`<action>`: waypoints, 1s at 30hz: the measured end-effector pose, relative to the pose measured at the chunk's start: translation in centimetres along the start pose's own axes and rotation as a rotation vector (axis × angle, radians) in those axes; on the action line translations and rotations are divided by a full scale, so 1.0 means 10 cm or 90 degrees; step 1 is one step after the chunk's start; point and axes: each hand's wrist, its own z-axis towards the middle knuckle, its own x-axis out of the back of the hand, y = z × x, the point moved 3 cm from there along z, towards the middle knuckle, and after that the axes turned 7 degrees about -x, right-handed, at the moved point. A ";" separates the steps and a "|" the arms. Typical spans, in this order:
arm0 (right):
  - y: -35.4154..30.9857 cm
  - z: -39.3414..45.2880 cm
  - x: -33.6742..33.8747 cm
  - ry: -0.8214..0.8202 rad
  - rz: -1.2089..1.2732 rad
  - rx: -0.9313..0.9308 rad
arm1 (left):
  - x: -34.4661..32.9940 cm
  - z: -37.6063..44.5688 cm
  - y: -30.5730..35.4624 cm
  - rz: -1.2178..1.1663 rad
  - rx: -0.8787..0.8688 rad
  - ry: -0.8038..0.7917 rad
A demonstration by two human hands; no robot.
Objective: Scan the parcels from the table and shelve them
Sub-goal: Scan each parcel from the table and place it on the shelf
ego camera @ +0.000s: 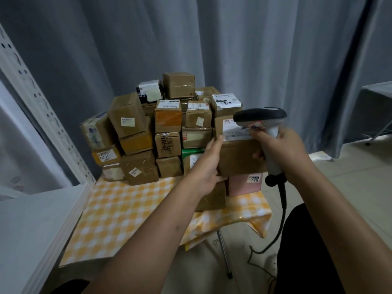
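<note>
A brown cardboard parcel [239,153] with a white label on top is held up in front of the pile, my left hand [209,164] gripping its left side. My right hand [282,149] holds a grey and black barcode scanner [259,117], its head over the parcel's label, with some fingers touching the parcel's right side. The scanner's black cable [283,200] hangs down to the floor. Behind stands a pile of several cardboard parcels [148,132] on the table with a yellow checked cloth [118,211].
A white shelf board [31,225] and its perforated upright [36,98] stand at the left. A pink parcel [244,185] sits under the held one. Grey curtains [233,43] hang behind. Another covered table [377,102] is at far right.
</note>
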 end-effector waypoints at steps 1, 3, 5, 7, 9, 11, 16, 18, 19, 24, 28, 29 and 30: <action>-0.05 -0.03 -0.01 -0.009 -0.010 0.013 | 0.02 -0.02 0.03 -0.029 -0.003 0.001; -0.14 -0.10 -0.04 -0.025 -0.015 0.034 | 0.09 -0.07 0.08 -0.060 -0.018 0.020; -0.21 -0.18 -0.09 -0.052 0.017 0.039 | 0.25 -0.14 0.13 -0.079 -0.033 0.043; -0.26 -0.26 -0.19 -0.091 0.056 0.036 | 0.47 -0.25 0.17 -0.118 -0.039 0.053; -0.29 -0.33 -0.34 -0.124 0.064 0.030 | 0.74 -0.39 0.19 -0.163 -0.027 0.053; -0.32 -0.41 -0.52 -0.157 0.076 0.039 | 1.05 -0.53 0.17 -0.191 -0.030 0.076; -0.36 -0.52 -0.99 -0.219 0.062 0.055 | 1.83 -0.98 -0.02 -0.227 -0.078 0.218; -0.36 -0.56 -1.17 -0.242 0.042 0.065 | 2.10 -1.14 -0.21 -0.243 -0.095 0.280; -0.36 -0.60 -1.26 -0.254 0.030 0.071 | 2.21 -1.20 -0.30 -0.253 -0.112 0.303; -0.35 -0.73 -1.66 -0.296 -0.035 0.095 | 2.58 -1.28 -0.71 -0.232 -0.226 0.426; -0.27 -0.79 -1.93 -0.334 -0.056 0.079 | 2.63 -1.21 -1.00 -0.106 -0.162 0.424; -0.24 -0.79 -1.98 -0.342 -0.054 0.068 | 2.64 -1.18 -1.06 -0.093 -0.152 0.414; -0.20 -0.80 -2.02 -0.351 -0.056 0.058 | 2.64 -1.16 -1.11 -0.084 -0.145 0.401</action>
